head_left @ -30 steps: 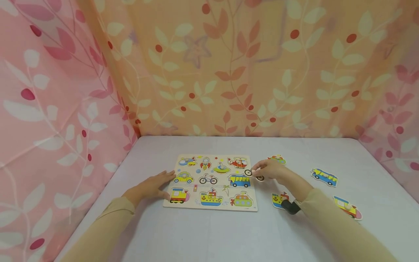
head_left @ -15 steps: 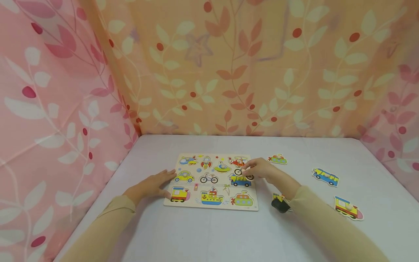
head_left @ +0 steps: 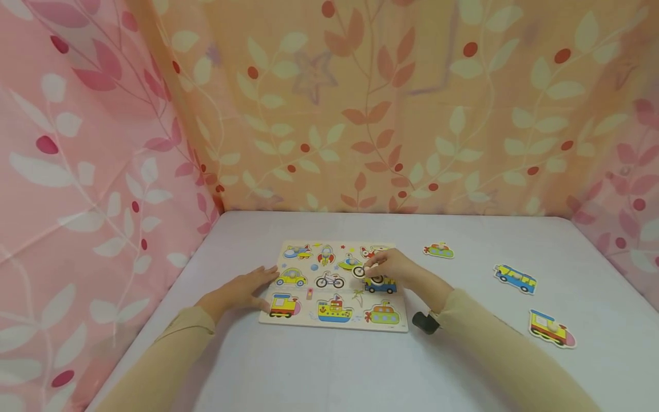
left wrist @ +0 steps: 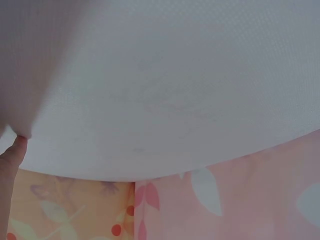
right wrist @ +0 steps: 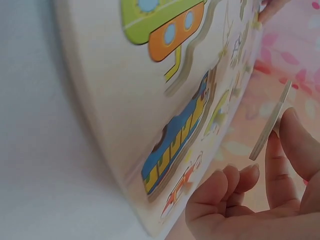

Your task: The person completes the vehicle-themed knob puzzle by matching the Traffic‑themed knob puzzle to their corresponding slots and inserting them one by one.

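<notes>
1. A person's right hand (head_left: 399,269) pinched a flat bicycle piece (head_left: 366,273) just above the puzzle board (head_left: 288,317) at the middle of the frame; the piece hung over the board's middle row, between the printed bicycle slot (head_left: 329,280) and the bus picture (head_left: 382,285).
2. The right wrist view showed the grip: fingertips (right wrist: 295,135) curled on the thin edge of the piece (right wrist: 270,125), which was held clear of the board (right wrist: 100,115).
3. The left hand (head_left: 242,292) lay flat with straight fingers against the board's left edge, holding nothing; the left wrist view showed only the table (left wrist: 165,85) and a fingertip.
4. The piece looked thin, stiff and light, probably wood; it seemed best held by its edges or its small peg, since a flat face offers little purchase.
5. Loose pieces lay at the right of the frame on the table (head_left: 463,372): a submarine (head_left: 439,250), a bus (head_left: 515,278) and a train (head_left: 552,328).
</notes>
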Motion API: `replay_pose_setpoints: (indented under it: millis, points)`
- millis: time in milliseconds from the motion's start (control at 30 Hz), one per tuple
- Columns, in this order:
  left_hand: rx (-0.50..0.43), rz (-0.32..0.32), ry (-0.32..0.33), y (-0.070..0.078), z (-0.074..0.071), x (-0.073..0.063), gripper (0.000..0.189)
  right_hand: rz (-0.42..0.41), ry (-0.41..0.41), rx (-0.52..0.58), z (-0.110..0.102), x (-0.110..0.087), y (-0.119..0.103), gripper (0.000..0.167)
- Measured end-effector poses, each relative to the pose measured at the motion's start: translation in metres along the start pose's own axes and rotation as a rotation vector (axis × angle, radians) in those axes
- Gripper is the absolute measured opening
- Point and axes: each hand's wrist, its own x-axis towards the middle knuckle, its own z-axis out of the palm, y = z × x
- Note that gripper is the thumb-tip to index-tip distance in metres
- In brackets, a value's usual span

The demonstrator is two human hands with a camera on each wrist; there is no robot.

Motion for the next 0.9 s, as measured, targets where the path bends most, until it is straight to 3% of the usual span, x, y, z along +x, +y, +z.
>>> replay_pose_setpoints:
  millis: [233,500,900]
  points:
    - [0.007,0.012,0.003,-0.002,0.000,0.000,0.093,-0.021,0.007,-0.014,0.014,0.006,-0.006,0.014]
    - [0.000,-0.020,-0.002,0.002,-0.001,-0.001,0.093,-0.011,0.010,-0.031,0.028,0.011,-0.013,0.014]
    - [0.007,0.006,0.004,0.002,0.000,-0.001,0.092,-0.008,0.017,-0.076,0.053,0.023,-0.021,0.013]
